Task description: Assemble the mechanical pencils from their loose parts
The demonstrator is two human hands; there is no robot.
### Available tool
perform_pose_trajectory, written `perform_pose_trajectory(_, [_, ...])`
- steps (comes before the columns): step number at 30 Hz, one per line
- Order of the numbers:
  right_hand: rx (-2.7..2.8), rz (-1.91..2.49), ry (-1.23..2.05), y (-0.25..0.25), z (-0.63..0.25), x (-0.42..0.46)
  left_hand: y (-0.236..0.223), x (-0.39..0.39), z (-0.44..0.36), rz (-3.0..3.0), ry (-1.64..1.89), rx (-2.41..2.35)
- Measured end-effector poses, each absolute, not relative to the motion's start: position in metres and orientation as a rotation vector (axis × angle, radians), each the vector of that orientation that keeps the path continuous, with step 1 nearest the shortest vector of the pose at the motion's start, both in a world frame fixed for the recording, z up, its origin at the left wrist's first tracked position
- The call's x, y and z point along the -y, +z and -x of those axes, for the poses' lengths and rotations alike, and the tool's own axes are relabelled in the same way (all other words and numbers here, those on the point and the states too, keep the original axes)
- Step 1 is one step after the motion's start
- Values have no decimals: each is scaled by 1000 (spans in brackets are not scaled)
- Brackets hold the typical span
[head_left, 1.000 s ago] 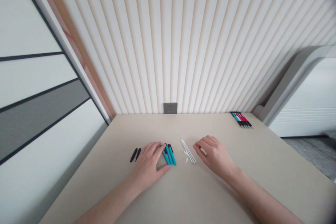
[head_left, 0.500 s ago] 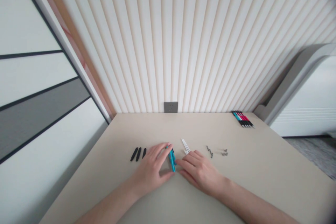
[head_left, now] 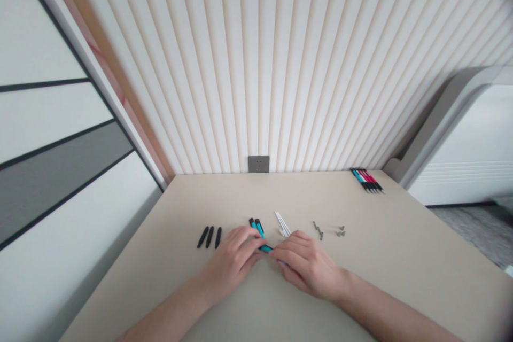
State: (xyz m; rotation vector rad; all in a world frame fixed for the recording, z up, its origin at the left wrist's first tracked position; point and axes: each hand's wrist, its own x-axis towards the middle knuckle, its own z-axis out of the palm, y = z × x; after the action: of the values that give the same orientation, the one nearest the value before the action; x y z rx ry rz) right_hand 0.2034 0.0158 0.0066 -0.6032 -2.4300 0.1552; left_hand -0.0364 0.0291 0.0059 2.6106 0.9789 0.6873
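A blue pen barrel [head_left: 266, 249] with a dark part lies crosswise between my two hands, just above the table. The thumb and fingers of my left hand [head_left: 234, 251] close on its left end. My right hand [head_left: 302, 259] pinches the other end, which its fingers mostly hide. Just beyond my left fingertips lie more blue pen barrels [head_left: 260, 228] with black tops, partly covered by that hand. White thin refill tubes [head_left: 282, 223] are on the table beyond my right hand. Three black grip sleeves [head_left: 209, 236] lie left of my left hand.
Small dark springs [head_left: 318, 230] and several small grey metal tips [head_left: 340, 231] lie to the right. A row of pens [head_left: 367, 180], blue, white and red with black ends, rests at the table's back right. A dark wall socket [head_left: 258, 164] sits behind the table [head_left: 192, 197].
One blue barrel has been lifted from the group and turned crosswise between my hands. My left fingers have closed from a wide spread. The view has shifted slightly.
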Motion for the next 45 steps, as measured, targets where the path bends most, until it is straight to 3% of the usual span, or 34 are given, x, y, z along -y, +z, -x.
perform_pose_trajectory(4, [2444, 665, 147, 5, -210, -20, 5, -30, 34, -2566, 734, -1018])
perform_pose_trajectory(13, [2323, 1450, 112, 3, -226, -40, 0, -35, 35, -1939, 884, -1274])
perform_pose_trajectory(26, [2346, 1797, 115, 2, -222, -37, -7, -41, 43, -2302, 905, -1268])
perform_pose_trajectory(45, [2482, 1270, 168, 0, -215, -30, -3, -42, 41, -2302, 887, -1297])
